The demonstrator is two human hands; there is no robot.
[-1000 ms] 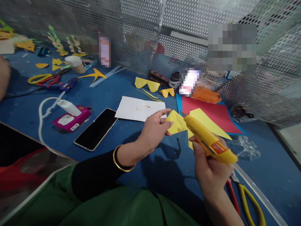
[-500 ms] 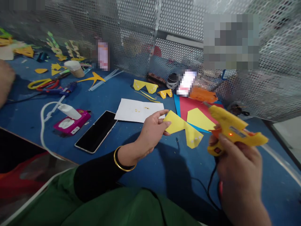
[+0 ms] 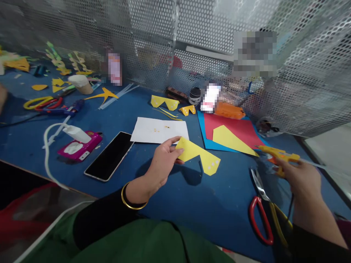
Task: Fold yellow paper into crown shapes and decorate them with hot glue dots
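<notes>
Head view: the right hand (image 3: 304,179) has swung the glue gun (image 3: 274,151) away from the cutout (image 3: 192,149) — a second ago its nozzle was at the paper; now it is well apart, at 3 o'clock from it. That hand is wrapped around the gun, fingers closed on it. The left hand (image 3: 161,160) matches the earlier pictures: thumb and fingers pinch the cutout's near-left end, holding it above the table (image 3: 175,212), with the white paper (image 3: 145,129) at 10 o'clock from it. The far end, once hidden by the gun, now shows its pale dots (image 3: 212,164) plainly. The scissors (image 3: 263,195) have come clear too, at 4 o'clock. For the work in hand, I judge this a break in gluing — from there the gun can put nothing on the cutout.
</notes>
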